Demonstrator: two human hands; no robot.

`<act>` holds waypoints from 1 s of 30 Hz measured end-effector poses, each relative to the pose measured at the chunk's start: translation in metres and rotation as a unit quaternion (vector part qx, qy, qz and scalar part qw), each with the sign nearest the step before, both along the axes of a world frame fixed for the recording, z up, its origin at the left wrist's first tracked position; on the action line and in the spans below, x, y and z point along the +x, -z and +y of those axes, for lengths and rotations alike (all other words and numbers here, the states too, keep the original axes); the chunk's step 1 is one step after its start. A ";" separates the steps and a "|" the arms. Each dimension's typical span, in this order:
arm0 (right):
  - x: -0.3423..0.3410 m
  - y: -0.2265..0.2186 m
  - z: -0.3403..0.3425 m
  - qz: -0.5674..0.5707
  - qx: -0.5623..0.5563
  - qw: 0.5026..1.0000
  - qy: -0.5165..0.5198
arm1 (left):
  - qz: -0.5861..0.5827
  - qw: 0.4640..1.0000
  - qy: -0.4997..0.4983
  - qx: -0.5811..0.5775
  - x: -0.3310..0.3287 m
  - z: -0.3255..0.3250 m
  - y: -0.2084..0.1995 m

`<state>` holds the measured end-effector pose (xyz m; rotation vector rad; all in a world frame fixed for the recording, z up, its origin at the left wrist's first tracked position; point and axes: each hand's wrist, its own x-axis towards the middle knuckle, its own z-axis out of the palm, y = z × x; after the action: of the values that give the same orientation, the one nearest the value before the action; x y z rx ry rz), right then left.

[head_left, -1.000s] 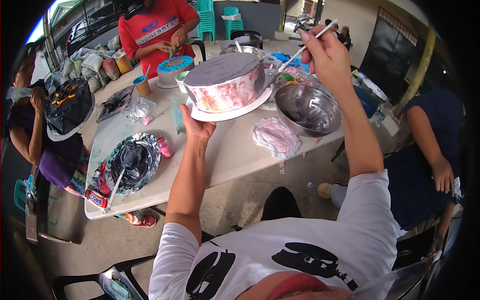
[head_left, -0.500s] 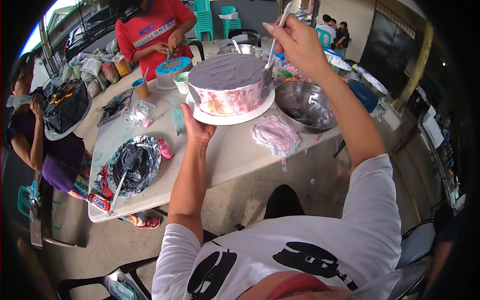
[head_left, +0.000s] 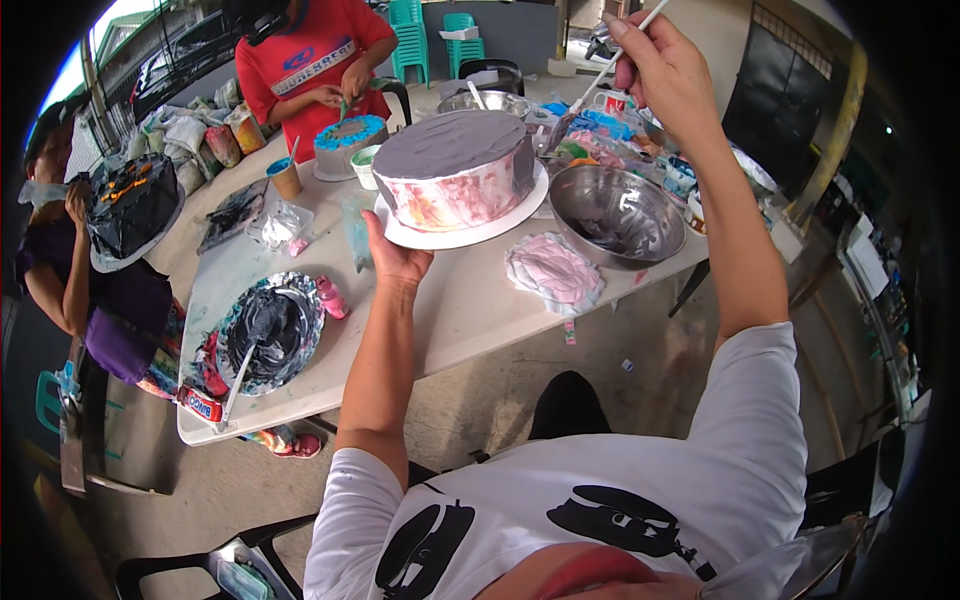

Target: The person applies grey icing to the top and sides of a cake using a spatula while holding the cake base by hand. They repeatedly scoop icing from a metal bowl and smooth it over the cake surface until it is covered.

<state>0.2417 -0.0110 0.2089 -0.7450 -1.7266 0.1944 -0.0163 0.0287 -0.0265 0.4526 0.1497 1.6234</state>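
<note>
My left hand (head_left: 398, 256) holds up a white cake board (head_left: 440, 238) from beneath, its thumb over the near edge. On the board stands a round cake (head_left: 455, 172) with grey icing on top and partly down the right side; the front wall is still pinkish white with orange smears. Raised to the right, my right hand (head_left: 664, 72) grips the white handle of a spatula (head_left: 600, 78). The spatula's grey-smeared blade points down, just off the cake's right side. Below it sits a steel mixing bowl (head_left: 618, 215) streaked with grey icing.
A pink and white icing-smeared piece (head_left: 555, 272) lies by the table's front edge (head_left: 440, 360). A basin of black icing (head_left: 268, 330) is at the left. Across the table a person in red (head_left: 310, 70) works on a blue-trimmed cake (head_left: 348, 145); another person holds a black cake (head_left: 135, 208).
My right hand has swung right and slightly up, carrying the spatula blade off the cake's side. The cake and my left hand have stayed almost where they were.
</note>
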 end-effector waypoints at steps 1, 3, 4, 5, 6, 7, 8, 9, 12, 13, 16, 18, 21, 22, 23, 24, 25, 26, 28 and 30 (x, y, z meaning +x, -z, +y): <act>0.002 0.006 -0.001 -0.005 -0.006 1.000 0.000 | 0.001 1.000 0.005 -0.008 0.000 0.000 0.001; 0.002 0.017 0.001 -0.010 -0.012 1.000 0.000 | -0.002 1.000 0.009 -0.009 0.000 0.001 0.001; 0.002 0.022 0.005 -0.021 -0.011 1.000 0.002 | -0.005 1.000 0.013 -0.011 0.000 0.001 0.002; 0.002 0.027 0.008 -0.033 -0.009 0.999 0.004 | -0.005 1.000 0.012 -0.011 -0.001 0.001 0.002; 0.001 0.031 0.011 -0.032 -0.009 0.999 0.004 | -0.005 1.000 0.019 -0.013 -0.002 0.001 0.003; -0.002 0.034 0.013 -0.034 -0.011 0.999 -0.001 | -0.005 1.000 0.025 -0.015 -0.002 0.001 0.003; -0.004 0.035 0.015 -0.037 -0.014 0.999 -0.006 | -0.005 1.000 0.026 -0.015 -0.001 0.002 0.003; -0.009 0.035 0.017 -0.026 -0.012 0.999 -0.016 | -0.002 1.000 0.021 -0.019 0.000 0.002 0.002; -0.021 0.030 0.018 -0.058 0.006 0.998 -0.004 | 0.005 1.000 0.023 -0.015 0.000 0.002 0.001; -0.025 0.029 0.022 -0.064 0.036 0.997 -0.006 | 0.009 1.000 0.029 -0.006 -0.001 0.002 0.001; -0.033 0.016 0.013 -0.073 0.023 0.997 -0.005 | 0.003 1.000 0.026 0.006 -0.002 0.003 0.002; -0.032 0.002 -0.003 -0.043 0.025 0.999 -0.016 | 0.008 1.000 0.012 0.007 -0.002 0.004 0.002; -0.021 -0.007 -0.012 -0.007 0.016 1.000 -0.009 | 0.007 1.000 -0.004 0.002 -0.002 0.003 0.002; -0.014 -0.007 -0.012 0.001 0.006 1.000 0.010 | 0.003 1.000 -0.005 -0.006 -0.001 0.003 0.001; -0.010 -0.006 -0.013 -0.001 0.000 1.000 0.009 | 0.001 1.000 -0.005 -0.005 -0.001 0.002 0.001; -0.006 -0.001 -0.011 -0.004 0.002 1.000 0.011 | -0.001 1.000 -0.004 -0.014 0.000 0.003 0.002; -0.004 0.007 -0.006 -0.006 -0.025 1.000 0.002 | -0.003 1.000 -0.005 -0.023 0.000 0.003 0.002; -0.004 0.014 -0.003 -0.008 -0.052 0.999 -0.006 | -0.005 1.000 -0.006 -0.022 0.000 0.003 0.002; -0.012 0.022 -0.002 -0.049 0.002 0.999 -0.017 | -0.019 0.999 0.003 -0.027 0.000 0.001 0.000; -0.019 0.031 0.007 -0.080 0.006 0.997 -0.014 | -0.016 1.000 0.008 -0.018 0.001 -0.001 -0.001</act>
<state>0.2224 -0.0035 0.1779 -0.7438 -1.8882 0.1460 -0.0150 0.0279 -0.0256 0.3993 0.1504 1.6080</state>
